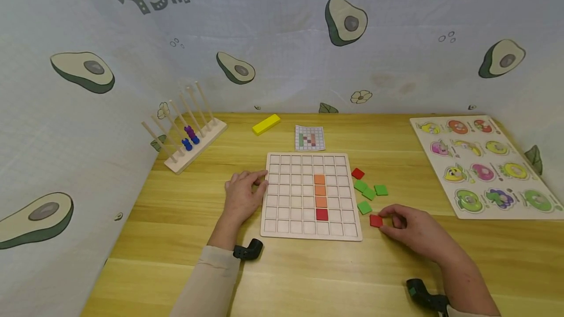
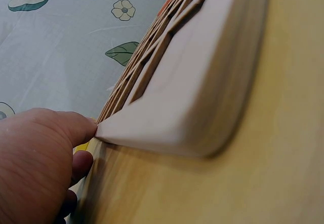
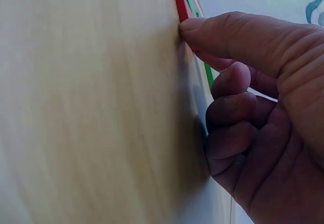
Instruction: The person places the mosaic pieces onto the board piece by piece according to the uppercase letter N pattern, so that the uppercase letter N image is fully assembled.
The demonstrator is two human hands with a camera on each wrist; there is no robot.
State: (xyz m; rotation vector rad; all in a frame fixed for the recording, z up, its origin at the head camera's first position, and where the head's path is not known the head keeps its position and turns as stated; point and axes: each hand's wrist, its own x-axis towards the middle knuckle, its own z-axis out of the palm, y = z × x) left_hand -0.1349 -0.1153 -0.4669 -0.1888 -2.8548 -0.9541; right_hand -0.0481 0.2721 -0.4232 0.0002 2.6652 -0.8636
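Note:
A wooden grid board (image 1: 284, 229) lies in the middle of the table. One column holds several orange tiles (image 1: 319, 190) with a red tile (image 1: 322, 215) below them. The index finger and thumb of my left hand (image 1: 243, 196) touch the board's left edge; the left wrist view shows a fingertip against its side. To the right of the board, my right hand (image 1: 414, 229) pinches a loose red square tile (image 1: 376, 220) between thumb and index finger, at table level. Its other fingers are curled in the right wrist view. Several green tiles (image 1: 364, 207) and another red tile (image 1: 358, 173) lie close by.
Behind the board lies a pattern card (image 1: 310, 138), with a yellow block (image 1: 266, 124) to its left. A peg stand (image 1: 198, 148) with blue and purple beads is at the back left. A fruit puzzle board (image 1: 480, 168) covers the right side.

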